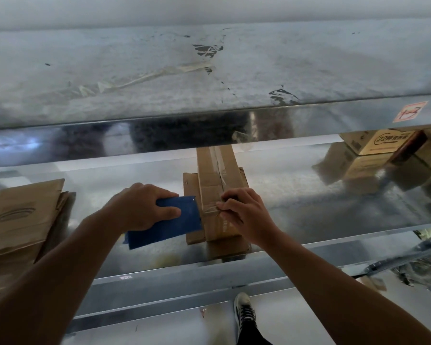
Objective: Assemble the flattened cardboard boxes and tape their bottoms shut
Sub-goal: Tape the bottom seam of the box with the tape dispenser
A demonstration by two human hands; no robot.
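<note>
Box (219,185): lying mid-shelf (309,195), seam taped.
Left hand (139,207): gripping blue sheet (174,220), fingers curling over its top edge, holding it against box's left side.
Right hand (244,212): fingers curling, pinching tape (209,213) crossing box.
Flat boxes (23,215): lying stacked left.

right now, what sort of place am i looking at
Most likely a packing or warehouse station: a shiny metal workbench with a shelf over it, a stack of flattened cardboard boxes at the left, printed cartons at the back right, and a taped box in the middle.
</note>
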